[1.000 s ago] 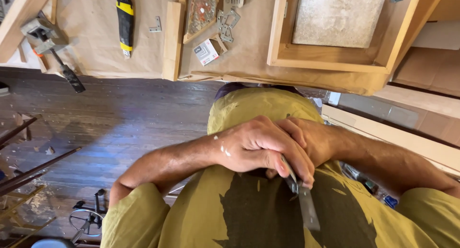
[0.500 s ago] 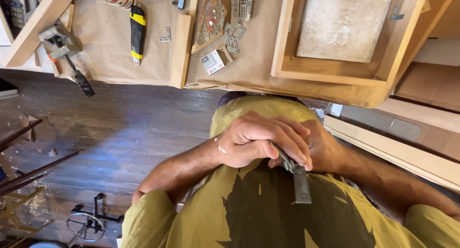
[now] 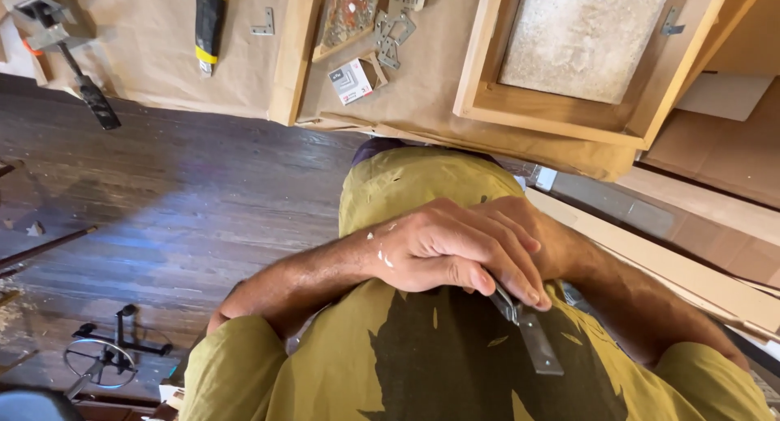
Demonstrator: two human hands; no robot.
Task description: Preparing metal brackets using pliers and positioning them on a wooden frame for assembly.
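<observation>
A flat, narrow grey metal strip (image 3: 532, 340), dull and brushed in finish, juts out from beneath clasped fingers, its upper end hidden in the grip. The exposed length slants away from the fingertips, ending in a squared-off tip well clear of them, and lies close against the olive-green shirt (image 3: 422, 372) behind it.

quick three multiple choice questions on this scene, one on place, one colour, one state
1. Where does the yellow-and-black tool lie?
A in a bucket
B on the brown paper
C on a chair

2. What colour is the shirt?
A olive
B white
C red

3. How is the left hand?
A open flat
B closed on the flat metal piece
C holding a cup

B: it rests on the paper-covered top.
A: chest and sleeves are olive.
B: the fingers curl over the piece, whose end sticks out.
</observation>
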